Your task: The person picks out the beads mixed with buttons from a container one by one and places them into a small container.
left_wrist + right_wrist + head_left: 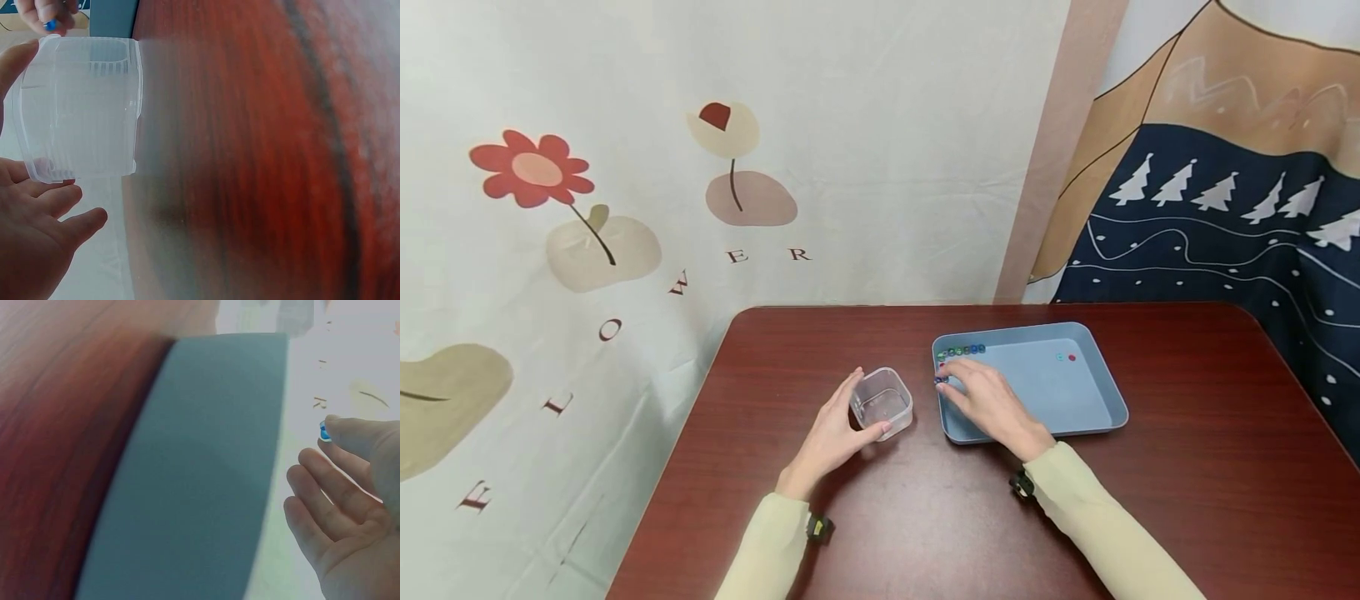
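Observation:
My left hand [829, 442] holds a clear square plastic box [882, 400] on the table, thumb on the near side and fingers on the far left side. In the left wrist view the box [81, 109] stands between the thumb and fingers. My right hand [988, 402] is over the left end of a blue-grey tray [1105, 417]. Between its thumb and index finger it pinches a small blue bead [324, 431], while the other fingers are spread. Beside the fingertips, a row of green and blue beads [961, 350] lies along the tray's far left corner.
A red bead [1072, 357] and a pale teal bead [1060, 357] lie toward the tray's far right. Box and tray stand side by side on a dark red-brown wooden table [1195, 433]. Behind it hangs a printed cloth [880, 150] with flowers and letters.

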Motion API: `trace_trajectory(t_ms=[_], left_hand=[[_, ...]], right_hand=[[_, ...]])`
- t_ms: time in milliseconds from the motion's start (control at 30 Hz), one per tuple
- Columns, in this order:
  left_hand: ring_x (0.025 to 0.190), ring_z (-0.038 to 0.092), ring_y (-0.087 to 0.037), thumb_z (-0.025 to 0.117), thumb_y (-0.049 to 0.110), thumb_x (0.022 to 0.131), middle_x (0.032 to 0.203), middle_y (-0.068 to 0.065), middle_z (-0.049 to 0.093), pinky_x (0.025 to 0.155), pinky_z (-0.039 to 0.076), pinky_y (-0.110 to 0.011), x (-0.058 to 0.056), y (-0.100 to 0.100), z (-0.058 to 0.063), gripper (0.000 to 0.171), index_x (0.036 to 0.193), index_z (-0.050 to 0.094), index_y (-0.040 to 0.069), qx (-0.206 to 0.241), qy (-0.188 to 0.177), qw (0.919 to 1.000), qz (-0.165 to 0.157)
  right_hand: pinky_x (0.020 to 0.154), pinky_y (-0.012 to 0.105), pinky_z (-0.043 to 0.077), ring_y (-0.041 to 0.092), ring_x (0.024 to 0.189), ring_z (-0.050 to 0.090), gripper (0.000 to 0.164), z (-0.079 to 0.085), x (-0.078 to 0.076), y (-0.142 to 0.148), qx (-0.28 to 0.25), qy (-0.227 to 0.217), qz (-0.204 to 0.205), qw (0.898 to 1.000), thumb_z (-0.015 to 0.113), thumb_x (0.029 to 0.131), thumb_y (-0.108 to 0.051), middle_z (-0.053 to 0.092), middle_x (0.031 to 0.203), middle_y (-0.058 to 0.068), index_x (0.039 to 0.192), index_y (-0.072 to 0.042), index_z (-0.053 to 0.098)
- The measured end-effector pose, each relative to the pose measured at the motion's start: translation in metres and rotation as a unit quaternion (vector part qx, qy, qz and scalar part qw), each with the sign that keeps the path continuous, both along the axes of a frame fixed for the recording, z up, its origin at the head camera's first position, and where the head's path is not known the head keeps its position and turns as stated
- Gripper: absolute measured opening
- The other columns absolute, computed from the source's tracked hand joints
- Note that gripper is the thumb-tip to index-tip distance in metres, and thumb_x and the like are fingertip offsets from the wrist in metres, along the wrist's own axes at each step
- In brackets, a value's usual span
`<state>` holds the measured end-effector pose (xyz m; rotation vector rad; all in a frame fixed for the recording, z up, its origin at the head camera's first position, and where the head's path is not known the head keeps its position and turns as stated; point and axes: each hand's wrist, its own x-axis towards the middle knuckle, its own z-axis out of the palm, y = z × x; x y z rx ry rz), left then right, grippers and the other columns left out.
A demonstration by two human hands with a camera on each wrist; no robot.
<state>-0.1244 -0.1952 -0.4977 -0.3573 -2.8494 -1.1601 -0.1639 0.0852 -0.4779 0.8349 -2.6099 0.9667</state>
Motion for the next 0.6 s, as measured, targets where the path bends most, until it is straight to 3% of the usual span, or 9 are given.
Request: trace_trajectory(t_ms=[167, 400, 600], left_hand=[[0.146, 0.044, -0.032, 0.086, 0.041, 0.082, 0.164, -0.013, 0.039, 0.116, 0.038, -0.051, 0.001, 0.000, 0.000, 0.100, 0.159, 0.036, 0.003, -0.001, 0.000, 1.0000, 0.001], [0.143, 0.046, -0.034, 0.086, 0.042, 0.082, 0.162, -0.014, 0.041, 0.114, 0.040, -0.053, 0.000, -0.001, 0.000, 0.099, 0.159, 0.037, 0.002, 0.002, 0.006, 1.0000, -0.002], [0.143, 0.046, -0.033, 0.086, 0.041, 0.082, 0.163, -0.014, 0.039, 0.115, 0.040, -0.051, -0.001, 0.000, 0.001, 0.099, 0.159, 0.037, 0.002, -0.001, 0.002, 1.0000, -0.003]], right_hand=[[0.094, 0.044, 0.056, 0.026, 0.112, 0.069, 0.018, 0.009, 0.006, -0.003, -0.030, 0.014, 0.010, 0.999, 0.077, 0.095, -0.016, 0.075, 0.113, 0.008, 0.111, -0.007, 0.077], [0.082, 0.037, 0.059, 0.021, 0.105, 0.070, 0.020, 0.015, 0.009, -0.014, -0.050, 0.040, 0.030, 0.998, 0.077, 0.095, -0.015, 0.075, 0.112, 0.006, 0.113, -0.006, 0.077], [0.088, 0.038, 0.058, 0.021, 0.109, 0.070, 0.019, 0.016, 0.010, -0.029, -0.067, 0.038, 0.051, 0.996, 0.075, 0.097, -0.016, 0.075, 0.118, 0.006, 0.114, -0.007, 0.077]])
